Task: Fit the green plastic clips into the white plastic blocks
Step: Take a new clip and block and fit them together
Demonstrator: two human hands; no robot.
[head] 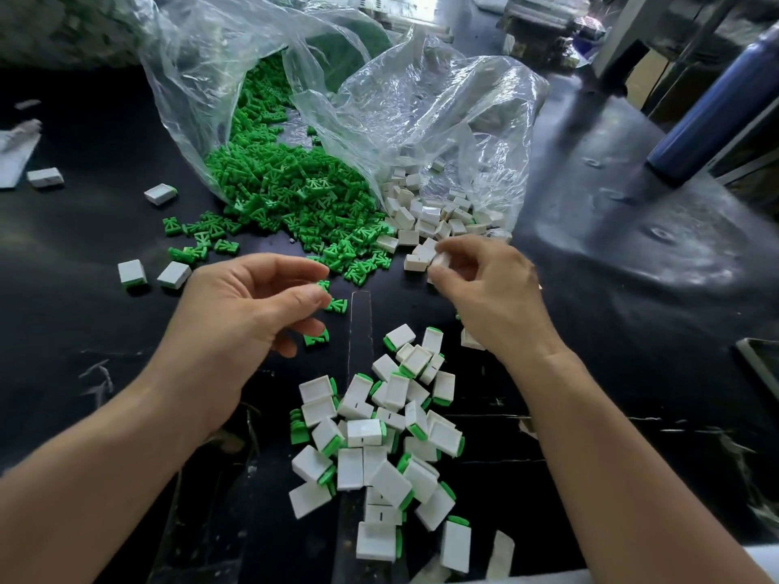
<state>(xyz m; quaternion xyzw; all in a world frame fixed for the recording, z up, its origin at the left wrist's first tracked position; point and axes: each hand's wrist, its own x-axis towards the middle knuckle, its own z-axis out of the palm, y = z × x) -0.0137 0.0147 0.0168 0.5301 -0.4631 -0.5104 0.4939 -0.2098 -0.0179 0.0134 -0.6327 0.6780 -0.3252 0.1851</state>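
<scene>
The right hand's [489, 288] thumb and forefinger pinch one white block [441, 260] just above the near edge of the loose white blocks [425, 217]. The left hand [244, 314] is loosely curled, its thumb and forefinger slightly apart, with a green clip [338, 305] right at the thumb tip. Whether it grips that clip I cannot tell. Beyond both hands, a heap of green clips [286, 191] and the white blocks spill from clear plastic bags [421, 99]. Between the forearms lies a pile of fitted blocks [379, 436], white with green ends, on the black table [632, 330]. A blue bottle [712, 103] stands far right.
</scene>
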